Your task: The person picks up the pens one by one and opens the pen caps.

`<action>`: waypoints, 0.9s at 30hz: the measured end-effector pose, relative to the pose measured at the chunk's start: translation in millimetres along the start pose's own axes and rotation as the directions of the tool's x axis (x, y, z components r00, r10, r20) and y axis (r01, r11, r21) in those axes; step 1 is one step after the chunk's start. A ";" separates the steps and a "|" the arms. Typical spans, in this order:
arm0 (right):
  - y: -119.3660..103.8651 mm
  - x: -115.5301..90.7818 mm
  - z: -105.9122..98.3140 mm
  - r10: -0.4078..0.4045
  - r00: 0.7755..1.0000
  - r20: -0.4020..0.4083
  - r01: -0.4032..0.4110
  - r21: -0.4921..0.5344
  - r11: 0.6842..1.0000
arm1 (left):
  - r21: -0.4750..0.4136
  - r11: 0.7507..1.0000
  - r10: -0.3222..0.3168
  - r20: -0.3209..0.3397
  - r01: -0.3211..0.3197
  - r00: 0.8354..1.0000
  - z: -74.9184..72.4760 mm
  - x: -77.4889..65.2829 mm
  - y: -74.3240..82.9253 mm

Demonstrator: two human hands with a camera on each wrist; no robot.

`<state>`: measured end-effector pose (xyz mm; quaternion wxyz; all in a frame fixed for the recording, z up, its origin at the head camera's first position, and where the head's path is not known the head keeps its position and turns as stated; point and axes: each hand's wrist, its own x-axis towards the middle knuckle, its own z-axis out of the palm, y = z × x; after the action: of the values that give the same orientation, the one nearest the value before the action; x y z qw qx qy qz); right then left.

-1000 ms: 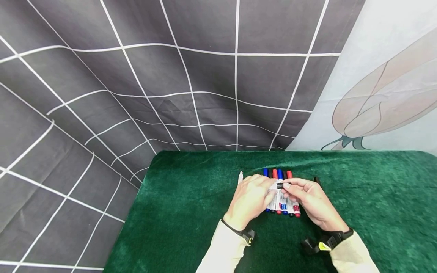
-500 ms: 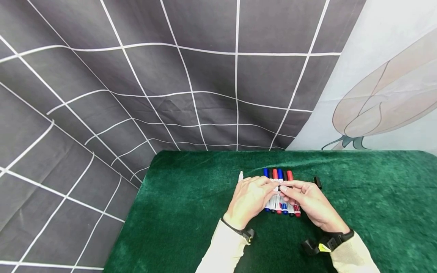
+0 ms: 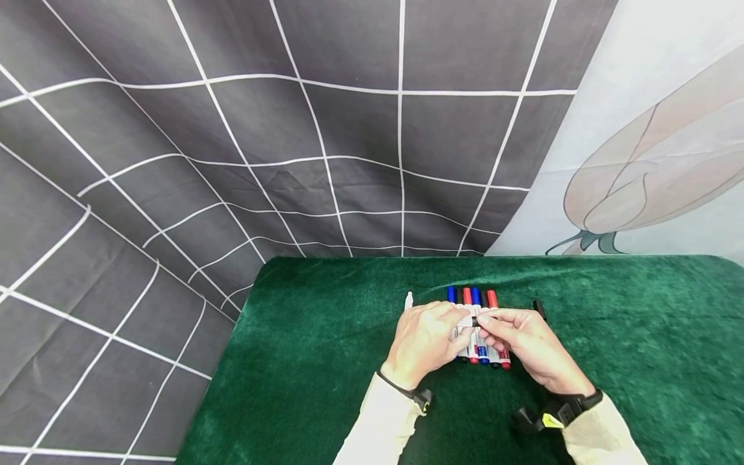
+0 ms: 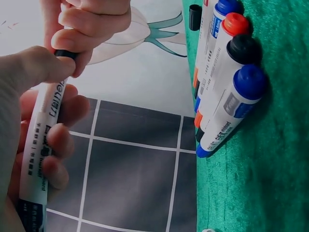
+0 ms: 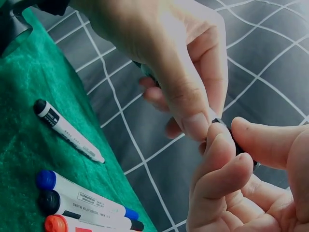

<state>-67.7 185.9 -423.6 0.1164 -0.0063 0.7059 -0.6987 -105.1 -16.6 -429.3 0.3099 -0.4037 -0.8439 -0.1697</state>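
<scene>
My left hand (image 3: 427, 336) grips a white-barrelled whiteboard marker (image 4: 38, 150), its fingers curled round the printed barrel. A black collar (image 4: 65, 53) shows near the marker's upper end in the left wrist view. The thumb and fingers of my right hand (image 3: 526, 339) pinch that end, beside the left thumb. White shows between the right fingers above the collar; the tip itself is hidden. Beneath both hands a row of whiteboard markers (image 3: 484, 354) lies side by side on the green cloth, with blue, red and black caps.
A loose black cap (image 3: 539, 309) lies right of the row. Left of the row, partly behind the left hand, is a marker (image 5: 70, 133) with a bare white tapered tip. Green velvet (image 3: 302, 361) covers the table; a grey gridded curtain (image 3: 349, 129) hangs behind.
My right fingers have shifted slightly along the marker towards the left hand, and less black shows between the hands. The loose cap is more exposed. The row has stayed put.
</scene>
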 end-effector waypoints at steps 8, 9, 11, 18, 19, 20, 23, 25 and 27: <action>-1.2 0.2 -0.1 -0.003 1.000 -0.018 0.002 -0.079 0.997 | 0.028 0.999 -0.017 0.062 0.016 0.998 -0.6 -1.0 2.0; -1.7 0.0 0.3 -0.007 1.000 -0.020 0.006 -0.084 0.996 | 0.030 0.999 -0.020 0.071 0.018 0.997 -0.8 -1.1 2.4; -2.7 -0.9 0.9 -0.018 0.999 -0.026 0.015 -0.102 0.995 | 0.035 0.999 -0.022 0.085 0.020 0.996 -1.2 -1.6 2.8; -4.6 -4.8 2.9 -0.054 0.998 -0.017 0.051 -0.139 0.989 | -0.022 1.000 -0.014 0.121 0.017 0.993 -2.5 -3.0 0.9; -4.7 -4.9 3.0 -0.060 0.998 -0.016 0.058 -0.135 0.989 | -0.033 0.999 -0.012 0.126 0.017 0.992 -2.6 -3.1 0.5; -4.7 -5.1 3.2 -0.067 0.998 -0.013 0.064 -0.133 0.989 | -0.042 0.999 -0.011 0.131 0.017 0.991 -2.6 -3.2 0.1; -4.6 -5.5 3.8 -0.077 0.997 -0.012 0.075 -0.133 0.988 | -0.065 0.998 -0.007 0.153 0.017 0.988 -2.9 -3.6 -0.7; -4.5 -5.6 4.3 -0.076 0.997 -0.010 0.074 -0.135 0.988 | -0.081 0.997 -0.007 0.173 0.021 0.985 -3.5 -3.7 -0.9; -4.2 -5.9 4.7 -0.069 0.998 -0.010 0.067 -0.140 0.988 | -0.092 0.995 -0.008 0.192 0.026 0.981 -4.0 -4.0 -1.3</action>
<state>-61.7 182.2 -418.5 0.0868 -0.0334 0.7533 -0.6511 -102.6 -21.9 -429.0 0.2066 -0.4252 -0.8642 -0.1723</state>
